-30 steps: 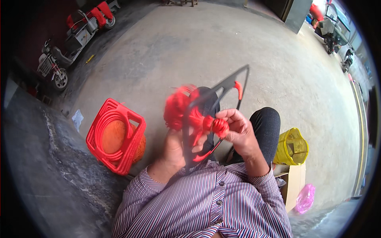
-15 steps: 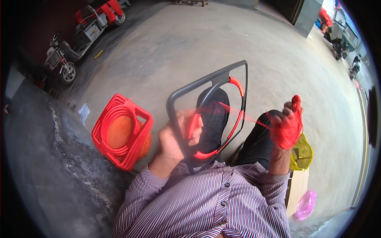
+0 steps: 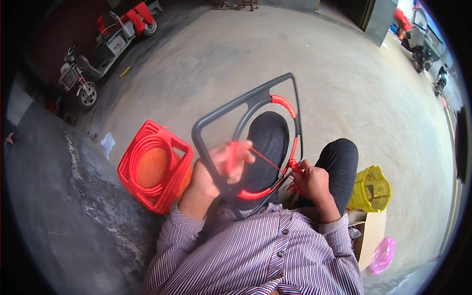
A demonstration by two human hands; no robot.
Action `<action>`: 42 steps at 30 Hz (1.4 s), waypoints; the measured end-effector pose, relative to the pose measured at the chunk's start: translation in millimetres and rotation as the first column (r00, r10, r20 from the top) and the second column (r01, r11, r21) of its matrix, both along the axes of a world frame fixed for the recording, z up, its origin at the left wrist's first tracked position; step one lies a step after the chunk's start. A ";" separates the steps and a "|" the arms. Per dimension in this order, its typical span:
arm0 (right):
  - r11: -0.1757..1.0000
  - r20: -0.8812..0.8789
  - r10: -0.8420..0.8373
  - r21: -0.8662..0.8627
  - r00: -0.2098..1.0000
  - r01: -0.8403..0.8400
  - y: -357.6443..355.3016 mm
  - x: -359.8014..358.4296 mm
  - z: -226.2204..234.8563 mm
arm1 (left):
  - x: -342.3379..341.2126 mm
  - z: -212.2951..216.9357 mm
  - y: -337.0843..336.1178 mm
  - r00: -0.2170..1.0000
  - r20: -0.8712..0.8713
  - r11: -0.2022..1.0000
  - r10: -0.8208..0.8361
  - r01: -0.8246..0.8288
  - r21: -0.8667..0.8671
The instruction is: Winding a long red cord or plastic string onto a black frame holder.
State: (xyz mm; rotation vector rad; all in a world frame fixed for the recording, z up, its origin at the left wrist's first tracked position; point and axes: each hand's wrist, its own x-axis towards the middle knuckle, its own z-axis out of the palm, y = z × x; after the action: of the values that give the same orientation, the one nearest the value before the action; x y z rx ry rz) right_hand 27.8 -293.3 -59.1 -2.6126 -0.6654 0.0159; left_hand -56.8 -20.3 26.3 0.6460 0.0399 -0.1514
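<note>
We are clamping our left fingers (image 3: 244, 154), blurred, around the tilted black frame (image 3: 257, 100), which is rising beyond them; with our right fingers (image 3: 308, 169) we are pinching red thread (image 3: 268, 161) stretching toward the left ones.

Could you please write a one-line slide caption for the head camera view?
The left hand holds a black frame partly wrapped in red; the right hand grasps red thread.

Hard gray floor (image 3: 196, 64), a bit patchy. On it at the left, a parked scooter (image 3: 87, 73) with a basket, a little yellow thing (image 3: 125, 72) nearby, and a pale, crumpled plastic bag (image 3: 107, 143). At the right, a yellow bin (image 3: 358, 189), a cardboard box (image 3: 372, 236) just beside, and a pink plastic bag (image 3: 383, 255).
</note>
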 end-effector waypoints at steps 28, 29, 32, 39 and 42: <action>0.086 -0.208 0.645 0.976 0.735 0.201 36.1 -10.4 100.8 | 2.4 7.1 -63.5 1.000 0.009 0.987 -0.006 0.004 0.160; -0.058 -0.164 0.595 0.967 0.787 0.246 32.1 -5.6 101.9 | 2.3 7.4 -61.1 0.999 0.034 0.998 0.011 -0.013 0.056; -0.402 0.004 0.643 0.853 0.766 0.332 10.0 18.3 115.6 | 2.0 4.5 -47.3 0.993 0.013 0.993 0.115 -0.115 0.005; -0.390 0.006 0.823 0.733 0.568 0.557 -34.8 24.8 70.6 | 5.3 -6.2 -17.2 0.993 0.009 0.992 0.119 -0.119 -0.041; -0.232 -0.517 0.659 0.553 0.547 0.801 -21.5 4.6 71.6 | 9.4 -9.8 -11.6 1.000 -0.009 0.997 0.016 -0.017 -0.072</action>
State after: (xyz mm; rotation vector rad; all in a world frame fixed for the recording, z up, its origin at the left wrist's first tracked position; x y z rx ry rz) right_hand 32.4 -314.7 12.5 -0.4702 0.1702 0.4845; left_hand -47.4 -31.9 16.5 0.5733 0.0472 -0.1389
